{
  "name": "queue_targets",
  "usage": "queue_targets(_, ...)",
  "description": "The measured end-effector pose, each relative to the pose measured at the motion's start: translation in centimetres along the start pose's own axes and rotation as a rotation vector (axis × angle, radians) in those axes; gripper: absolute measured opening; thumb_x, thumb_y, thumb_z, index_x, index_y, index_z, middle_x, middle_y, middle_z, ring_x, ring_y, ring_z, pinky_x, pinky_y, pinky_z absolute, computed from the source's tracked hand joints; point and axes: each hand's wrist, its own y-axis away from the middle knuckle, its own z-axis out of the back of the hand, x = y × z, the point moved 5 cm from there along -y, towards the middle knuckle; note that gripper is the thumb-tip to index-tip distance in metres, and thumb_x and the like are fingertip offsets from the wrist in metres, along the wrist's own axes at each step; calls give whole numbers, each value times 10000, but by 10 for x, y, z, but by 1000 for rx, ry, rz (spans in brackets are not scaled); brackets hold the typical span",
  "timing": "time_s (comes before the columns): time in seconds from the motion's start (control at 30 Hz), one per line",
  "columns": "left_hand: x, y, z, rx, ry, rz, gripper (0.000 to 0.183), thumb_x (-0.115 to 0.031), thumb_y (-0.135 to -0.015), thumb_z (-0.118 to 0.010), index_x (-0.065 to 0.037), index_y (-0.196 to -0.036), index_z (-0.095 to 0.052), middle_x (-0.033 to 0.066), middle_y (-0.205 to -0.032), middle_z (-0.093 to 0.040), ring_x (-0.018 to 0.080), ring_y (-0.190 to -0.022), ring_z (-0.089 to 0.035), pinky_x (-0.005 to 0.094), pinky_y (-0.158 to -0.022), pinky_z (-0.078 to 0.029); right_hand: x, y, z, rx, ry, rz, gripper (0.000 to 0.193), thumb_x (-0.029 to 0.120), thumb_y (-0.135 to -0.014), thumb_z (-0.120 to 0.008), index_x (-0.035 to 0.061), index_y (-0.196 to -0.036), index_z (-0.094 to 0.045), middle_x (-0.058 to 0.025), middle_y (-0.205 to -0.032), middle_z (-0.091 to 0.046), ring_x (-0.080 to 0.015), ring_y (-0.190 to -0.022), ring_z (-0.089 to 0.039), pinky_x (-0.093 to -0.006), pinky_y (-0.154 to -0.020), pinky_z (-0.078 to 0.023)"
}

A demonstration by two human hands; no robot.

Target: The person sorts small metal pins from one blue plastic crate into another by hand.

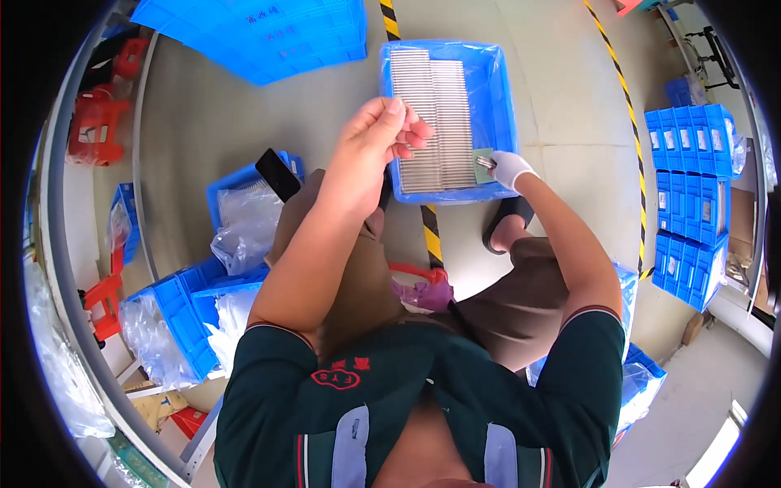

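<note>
A blue bin lined with clear plastic is on the floor in front of me. Two long columns of thin silvery metal pieces are stacked in its left and middle part. Above the left column is my left hand, bare, with thumb and fingers curled together; whatever it may pinch is too small to make out. My right hand, in a white glove, is at the bin's near right corner. Its fingers are closed on a few short metal pieces. Beside them, a pale green piece lies against the right column.
Large blue crates stand at the far left, and stacked blue bins at the right. A black phone lies by my left knee, next to a plastic-filled blue bin. Yellow-black tape crosses the floor.
</note>
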Motion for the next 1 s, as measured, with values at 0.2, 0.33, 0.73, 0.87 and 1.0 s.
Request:
queue_targets(0.2, -1, 2, 0, 4, -10, 29, 249, -276, -906, -395, -75, -798, -495, 66, -815, -572, 123, -724, -500, 251, -679, -394, 18, -18, -20, 70, 112, 46, 252, 116, -754, -487, 100, -989, -580, -137, -944, -598, -323, -863, -570, -386, -746, -460)
queue_targets(0.33, 1, 3, -2, 17, -2, 44, 251, -277, -908, -389, -75, -800, -491, 66, -814, -570, 118, -724, -498, 250, -689, -397, 27, -26, -42, 118, 162, 79, 269, 84, -757, -452, 99, -992, -582, -137, -966, -596, -315, -904, -566, -383, -771, -458)
queue_targets(0.73, 0, 6, -4, 72, -4, 54, 243, -269, -908, -390, -68, -821, -495, 65, -815, -572, 116, -753, -520, 239, -696, -397, 58, -20, -49, 23, 162, 87, 234, 49, -746, -468, 78, -927, -613, -152, -937, -598, -298, -908, -573, -367, -761, -475)
queue_targets(0.87, 0, 6, -5, 86, 4, 58, 242, -270, -905, -395, -67, -824, -497, 66, -816, -573, 117, -753, -519, 238, -693, -395, 56, -21, -45, -59, 285, 99, 206, 44, -736, -489, 88, -899, -607, -136, -915, -594, -295, -891, -574, -369, -747, -475)
queue_targets(1.0, 1, 6, -4, 95, 2, 57, 242, -273, -904, -399, -66, -830, -500, 66, -817, -573, 117, -753, -519, 239, -694, -395, 55, -23, -40, -185, 292, 201, 197, 37, -740, -492, 89, -887, -613, -127, -891, -601, -285, -874, -582, -362, -726, -487)
